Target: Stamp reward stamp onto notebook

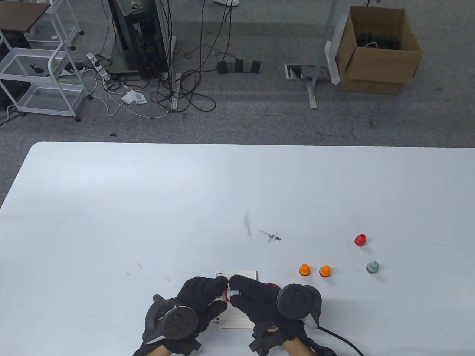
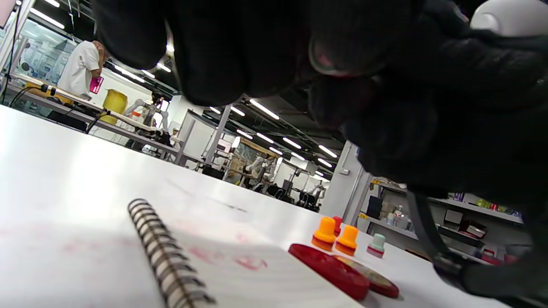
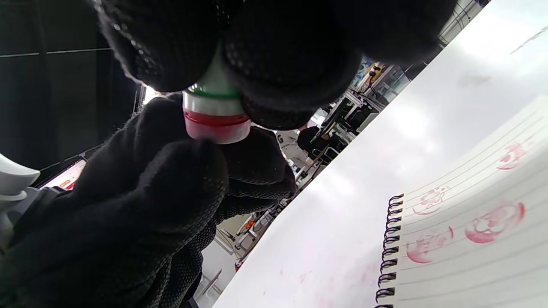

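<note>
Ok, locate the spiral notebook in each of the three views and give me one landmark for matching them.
Table view: the notebook lies at bottom centre, mostly covered by both hands.
Left wrist view: lower left, the notebook with its spiral binding running toward the camera.
Right wrist view: lower right, the lined page bearing red stamp marks.
Shared landmark: the spiral binding along the notebook's left edge.

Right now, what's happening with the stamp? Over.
Right hand grips stamp above notebook. Left hand fingers touch its base. Nothing blocking page.

Two orange stamps [image 1: 304, 269] [image 1: 324, 271], one red stamp [image 1: 360, 240], two green-topped stamps [image 1: 372, 267] [image 1: 231, 294], one notebook [image 1: 237, 276], two round red lids [image 2: 329, 269] [image 2: 376, 284].
</note>
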`<act>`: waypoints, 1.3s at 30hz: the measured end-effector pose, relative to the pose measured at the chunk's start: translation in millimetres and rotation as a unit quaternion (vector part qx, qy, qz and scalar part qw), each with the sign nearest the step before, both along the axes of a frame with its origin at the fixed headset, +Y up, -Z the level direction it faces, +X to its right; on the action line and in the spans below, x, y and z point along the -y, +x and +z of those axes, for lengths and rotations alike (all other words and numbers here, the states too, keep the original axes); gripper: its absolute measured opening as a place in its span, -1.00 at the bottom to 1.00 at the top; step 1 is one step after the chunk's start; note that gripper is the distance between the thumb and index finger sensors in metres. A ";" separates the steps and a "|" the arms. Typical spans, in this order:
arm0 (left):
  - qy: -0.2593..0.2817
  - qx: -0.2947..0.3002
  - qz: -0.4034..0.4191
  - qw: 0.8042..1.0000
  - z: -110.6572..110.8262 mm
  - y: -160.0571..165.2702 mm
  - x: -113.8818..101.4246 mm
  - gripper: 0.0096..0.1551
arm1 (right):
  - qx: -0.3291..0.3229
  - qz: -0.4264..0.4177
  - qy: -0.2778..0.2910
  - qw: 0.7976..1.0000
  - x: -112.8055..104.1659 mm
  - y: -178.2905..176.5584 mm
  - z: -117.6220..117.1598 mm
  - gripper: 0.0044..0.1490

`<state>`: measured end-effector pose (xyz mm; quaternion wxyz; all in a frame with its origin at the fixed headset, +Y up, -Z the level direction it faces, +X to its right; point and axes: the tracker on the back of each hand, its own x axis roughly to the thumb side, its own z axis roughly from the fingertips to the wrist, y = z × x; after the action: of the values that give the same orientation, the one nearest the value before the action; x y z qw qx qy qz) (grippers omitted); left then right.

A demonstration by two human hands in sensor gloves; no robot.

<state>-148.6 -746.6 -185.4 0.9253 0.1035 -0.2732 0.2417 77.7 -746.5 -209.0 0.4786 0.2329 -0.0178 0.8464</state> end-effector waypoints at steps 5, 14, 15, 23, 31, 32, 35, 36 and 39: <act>-0.012 0.009 0.017 1.000 -0.6 1.3 0.4 -0.22 | -0.006 -0.007 -0.012 1.000 4.3 -3.0 -0.5 -0.27; -0.028 0.015 0.037 0.999 -1.7 -1.1 -1.6 -0.24 | -0.013 -0.015 -0.015 1.000 8.5 -6.2 0.2 -0.26; -0.030 0.015 0.040 0.999 -2.0 -1.2 -1.4 -0.24 | -0.014 -0.018 -0.018 1.000 8.9 -6.3 0.2 -0.26; -0.043 0.022 0.052 0.997 -3.5 -1.2 -0.9 -0.23 | -0.026 -0.030 -0.036 0.999 10.9 -6.9 -0.8 -0.27; -0.049 0.024 0.059 0.997 -4.0 -1.1 -0.3 -0.23 | -0.027 -0.032 -0.036 0.998 11.7 -6.4 -0.7 -0.27; -0.049 0.024 0.059 0.997 -4.1 -1.1 -0.3 -0.23 | -0.027 -0.032 -0.036 0.998 11.8 -6.4 -0.8 -0.27; -0.051 0.025 0.061 0.997 -4.5 -1.4 -0.2 -0.23 | -0.028 -0.033 -0.040 0.998 12.7 -6.4 -1.1 -0.27; -0.052 0.025 0.061 0.996 -4.6 -1.5 -0.1 -0.23 | -0.029 -0.035 -0.042 0.998 13.1 -6.4 -1.2 -0.27; -0.057 0.027 0.065 0.996 -5.1 -1.8 0.2 -0.23 | -0.030 -0.046 -0.056 0.997 14.5 -5.3 -2.5 -0.27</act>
<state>-150.4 -746.8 -190.5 0.9041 0.0616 -0.2770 0.3196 72.4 -761.0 -211.4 0.5300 0.2298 0.0330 0.8156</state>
